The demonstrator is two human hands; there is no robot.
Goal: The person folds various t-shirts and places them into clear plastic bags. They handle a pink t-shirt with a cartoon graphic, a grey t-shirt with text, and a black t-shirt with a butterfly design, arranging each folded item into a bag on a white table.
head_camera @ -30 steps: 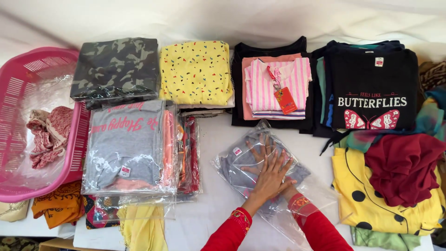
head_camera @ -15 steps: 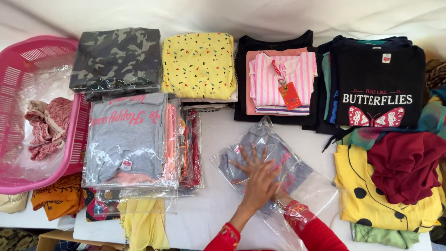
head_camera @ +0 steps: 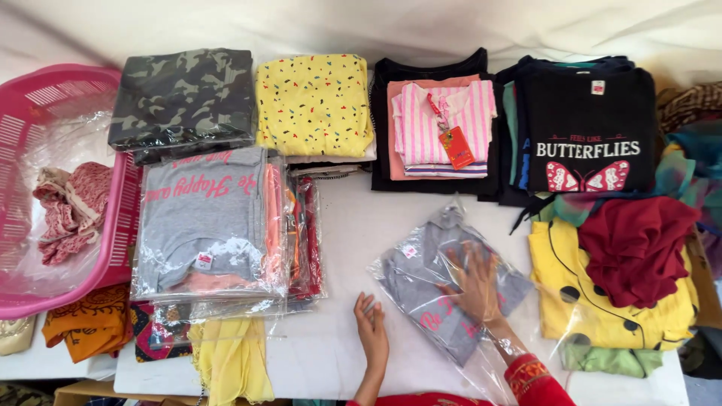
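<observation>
A folded grey shirt with pink lettering, sealed in a clear plastic bag (head_camera: 418, 289), lies askew on the white table (head_camera: 350, 225) in front of me. My right hand (head_camera: 475, 284) rests flat on it with the fingers spread, and the plastic looks wrinkled around the hand. Just left of the bag, my left hand (head_camera: 372, 332) lies on the bare table and holds nothing. Both wrists wear red sleeves.
A stack of bagged clothes (head_camera: 207, 218) lies at left beside a pink basket (head_camera: 120, 225) holding plastic and a pink cloth. Along the back are camouflage (head_camera: 184, 94), yellow patterned (head_camera: 312, 101), pink striped (head_camera: 444, 120) and black butterfly (head_camera: 587, 128) shirts. At right, a dark red garment (head_camera: 635, 240) lies on a yellow dotted one (head_camera: 560, 289).
My left hand has come off the bagged grey shirt and now lies on the table to its left. My right hand stays flat on the bag.
</observation>
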